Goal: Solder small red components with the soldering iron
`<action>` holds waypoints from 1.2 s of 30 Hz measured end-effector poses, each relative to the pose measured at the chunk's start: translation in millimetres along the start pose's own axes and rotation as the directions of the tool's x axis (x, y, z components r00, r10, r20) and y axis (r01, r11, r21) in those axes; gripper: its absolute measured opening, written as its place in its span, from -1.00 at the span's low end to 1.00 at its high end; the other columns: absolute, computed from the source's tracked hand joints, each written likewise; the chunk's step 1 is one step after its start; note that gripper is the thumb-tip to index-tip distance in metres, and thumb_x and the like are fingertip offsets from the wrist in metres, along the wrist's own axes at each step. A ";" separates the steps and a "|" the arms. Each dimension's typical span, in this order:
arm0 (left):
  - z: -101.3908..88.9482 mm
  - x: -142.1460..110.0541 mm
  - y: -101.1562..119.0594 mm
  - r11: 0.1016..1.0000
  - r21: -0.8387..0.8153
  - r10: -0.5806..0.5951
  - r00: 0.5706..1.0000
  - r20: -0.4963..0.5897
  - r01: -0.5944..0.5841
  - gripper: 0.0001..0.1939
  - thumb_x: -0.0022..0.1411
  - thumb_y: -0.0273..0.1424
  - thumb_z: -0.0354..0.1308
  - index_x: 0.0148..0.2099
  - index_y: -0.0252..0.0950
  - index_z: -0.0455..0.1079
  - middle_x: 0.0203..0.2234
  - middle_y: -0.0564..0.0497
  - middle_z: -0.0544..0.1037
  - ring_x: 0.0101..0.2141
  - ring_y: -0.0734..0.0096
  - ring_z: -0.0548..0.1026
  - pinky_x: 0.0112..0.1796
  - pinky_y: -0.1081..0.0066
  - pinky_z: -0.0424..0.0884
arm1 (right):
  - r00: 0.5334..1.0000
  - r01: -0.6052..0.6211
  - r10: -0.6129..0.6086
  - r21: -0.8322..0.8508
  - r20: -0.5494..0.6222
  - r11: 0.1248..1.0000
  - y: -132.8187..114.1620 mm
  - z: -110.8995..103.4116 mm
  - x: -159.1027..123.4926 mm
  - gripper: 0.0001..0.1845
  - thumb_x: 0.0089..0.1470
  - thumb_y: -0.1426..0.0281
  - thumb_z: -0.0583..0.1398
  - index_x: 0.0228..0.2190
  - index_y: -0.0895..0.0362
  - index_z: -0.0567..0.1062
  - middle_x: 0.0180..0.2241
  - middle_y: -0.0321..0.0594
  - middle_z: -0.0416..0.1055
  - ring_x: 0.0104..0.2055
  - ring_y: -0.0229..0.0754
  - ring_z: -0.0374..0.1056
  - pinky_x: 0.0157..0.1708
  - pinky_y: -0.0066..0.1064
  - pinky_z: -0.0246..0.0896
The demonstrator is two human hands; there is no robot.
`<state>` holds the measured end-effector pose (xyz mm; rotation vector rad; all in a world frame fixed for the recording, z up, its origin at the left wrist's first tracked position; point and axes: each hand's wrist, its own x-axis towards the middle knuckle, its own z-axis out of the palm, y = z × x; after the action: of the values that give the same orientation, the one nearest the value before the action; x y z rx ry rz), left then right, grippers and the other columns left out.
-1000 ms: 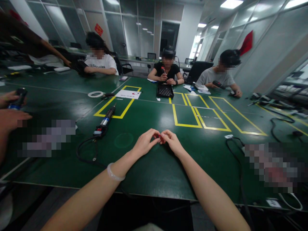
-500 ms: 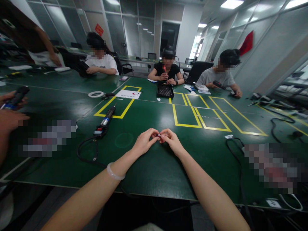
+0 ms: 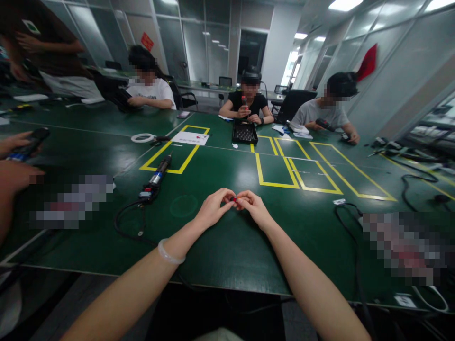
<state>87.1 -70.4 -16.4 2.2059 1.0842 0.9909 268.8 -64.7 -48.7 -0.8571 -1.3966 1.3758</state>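
My left hand [image 3: 216, 206] and my right hand [image 3: 250, 206] meet fingertip to fingertip over the near part of the green table [image 3: 227, 255]. Between their pinched fingers is a small red-and-dark piece [image 3: 234, 199], too small to tell its kind. Both hands are closed on it, and the fingers cover most of it. Left of my hands lies a corded electric screwdriver [image 3: 156, 177], its tip pointing away from me; no hand of mine touches it.
Yellow tape outlines [image 3: 279, 183] mark the table ahead. A white paper sheet [image 3: 191, 138] and a white ring [image 3: 142, 138] lie beyond the screwdriver. Across the table, a person works over a black tray [image 3: 245, 133]. Black cables [image 3: 355, 237] run at the right; a co-worker's hand [image 3: 24, 173] is at left.
My hands stay in place, while the small piece between the fingers now shows more red. The standing person at the far left has shifted and raised an arm.
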 end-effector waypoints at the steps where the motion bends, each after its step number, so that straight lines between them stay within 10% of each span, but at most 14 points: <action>1: -0.1 0.0 -0.4 1.000 0.008 -0.002 1.000 0.005 0.001 -0.82 0.23 -0.35 0.07 -0.12 -0.26 0.36 -0.29 0.01 0.47 -0.28 0.39 0.45 -0.22 0.40 0.36 | 1.000 -0.005 0.005 -0.013 -0.005 1.000 0.3 -0.4 0.2 -0.72 0.03 0.21 0.23 -0.32 0.17 0.41 -0.46 -0.25 0.48 -0.44 -0.29 0.36 -0.36 -0.42 0.22; 36: 1.3 -0.5 -4.9 0.999 0.019 -0.034 0.999 0.017 0.033 -0.83 0.25 -0.32 0.04 -0.14 -0.23 0.37 -0.31 0.02 0.50 -0.29 0.40 0.47 -0.23 0.41 0.37 | 0.999 0.041 -0.040 -0.078 0.016 0.996 0.4 -2.3 0.0 -0.70 -0.05 0.26 0.29 -0.29 0.12 0.38 -0.45 -0.32 0.40 -0.44 -0.30 0.31 -0.37 -0.43 0.22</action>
<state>85.6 -68.2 -20.7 2.1998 1.1232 0.9498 270.9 -63.9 -49.2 -0.8666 -1.4799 1.3059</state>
